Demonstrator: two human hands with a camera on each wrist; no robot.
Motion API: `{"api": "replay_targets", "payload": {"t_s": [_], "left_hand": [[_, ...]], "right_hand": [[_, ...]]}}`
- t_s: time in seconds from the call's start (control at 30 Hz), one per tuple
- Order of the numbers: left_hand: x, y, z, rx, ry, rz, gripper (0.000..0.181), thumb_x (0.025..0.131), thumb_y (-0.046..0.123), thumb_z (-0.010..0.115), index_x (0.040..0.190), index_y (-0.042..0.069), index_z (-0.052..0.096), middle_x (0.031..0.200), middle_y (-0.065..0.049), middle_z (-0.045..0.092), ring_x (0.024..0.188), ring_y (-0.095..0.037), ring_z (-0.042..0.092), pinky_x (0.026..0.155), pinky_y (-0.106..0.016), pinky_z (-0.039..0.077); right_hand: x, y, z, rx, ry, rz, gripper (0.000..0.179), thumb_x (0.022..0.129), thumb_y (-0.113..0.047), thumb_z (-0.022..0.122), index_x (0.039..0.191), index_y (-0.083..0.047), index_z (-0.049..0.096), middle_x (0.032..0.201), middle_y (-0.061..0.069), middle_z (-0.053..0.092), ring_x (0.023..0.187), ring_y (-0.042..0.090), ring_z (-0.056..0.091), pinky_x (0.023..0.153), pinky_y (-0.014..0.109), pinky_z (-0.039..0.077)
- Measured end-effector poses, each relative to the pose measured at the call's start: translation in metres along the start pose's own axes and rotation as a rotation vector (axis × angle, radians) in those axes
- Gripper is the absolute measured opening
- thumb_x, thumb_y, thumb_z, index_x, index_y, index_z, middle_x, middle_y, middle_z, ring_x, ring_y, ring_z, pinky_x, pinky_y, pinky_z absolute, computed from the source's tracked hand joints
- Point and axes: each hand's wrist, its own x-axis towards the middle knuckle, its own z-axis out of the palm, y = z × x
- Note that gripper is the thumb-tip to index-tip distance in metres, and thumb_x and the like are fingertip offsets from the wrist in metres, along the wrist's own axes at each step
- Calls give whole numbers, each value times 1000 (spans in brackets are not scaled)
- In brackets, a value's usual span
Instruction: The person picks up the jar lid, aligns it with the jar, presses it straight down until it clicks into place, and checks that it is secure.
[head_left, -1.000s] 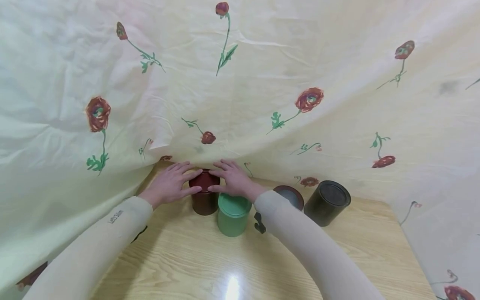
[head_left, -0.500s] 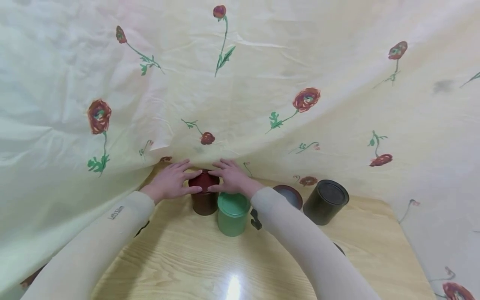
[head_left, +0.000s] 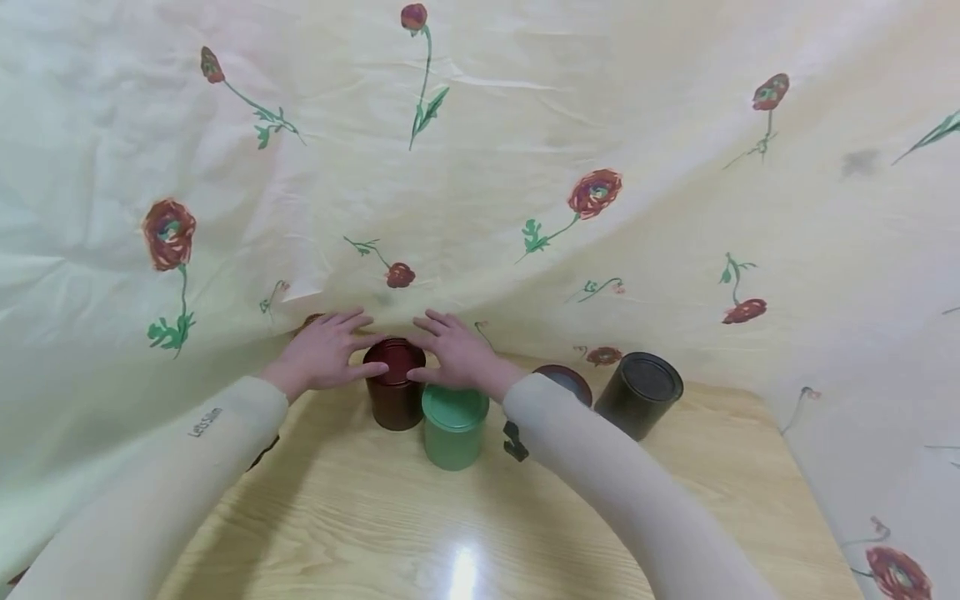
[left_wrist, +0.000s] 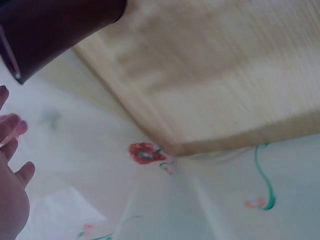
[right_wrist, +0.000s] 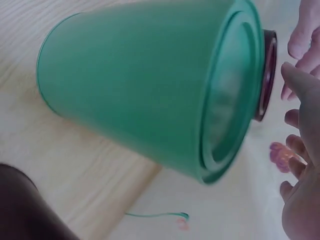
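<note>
A dark red canister (head_left: 396, 404) with a lid stands upright near the back of the wooden table. My left hand (head_left: 326, 350) is at its left side, fingers spread, thumb tip overlapping the lid in the head view. From the right, my right hand (head_left: 461, 354) reaches over the back of a green lidded canister (head_left: 453, 437), its thumb and forefinger at the red lid's edge. Neither hand grips anything. In the right wrist view the green canister (right_wrist: 135, 85) fills the middle, with my right hand (right_wrist: 305, 165) beside its lid. The left wrist view shows the red canister (left_wrist: 60, 30) beyond my left hand (left_wrist: 12, 195).
To the right stands a black lidded canister (head_left: 637, 400). Beside it a dark red round container with a grey top (head_left: 566, 382) is partly behind my right sleeve. Flower-printed cloth (head_left: 480, 208) hangs behind and along both sides of the wooden table (head_left: 375, 517).
The head view has shifted slightly, moving the scene left. My fingertips have drawn back a little from over the red lid, and more of it shows. The canisters stay put on the table.
</note>
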Motion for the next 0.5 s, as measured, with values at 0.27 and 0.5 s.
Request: {"api": "replay_targets", "payload": {"t_s": [0.27, 0.5], "left_hand": [[6, 13, -20, -18, 18, 25, 68, 103, 65, 58, 153, 19, 62, 162, -20, 50, 155, -42, 37, 127, -59, 29], [17, 37, -36, -53, 67, 81, 64, 104, 60, 58, 153, 19, 62, 162, -19, 50, 155, -40, 38, 127, -58, 30]], "right_hand": [[-39, 10, -25, 44, 23, -74, 72, 101, -51, 72, 160, -15, 52, 172, 13, 37, 162, 38, 22, 126, 64, 30], [-80, 35, -41, 112, 91, -102, 65, 100, -44, 75, 154, -11, 59, 168, 18, 41, 160, 42, 27, 129, 58, 27]]}}
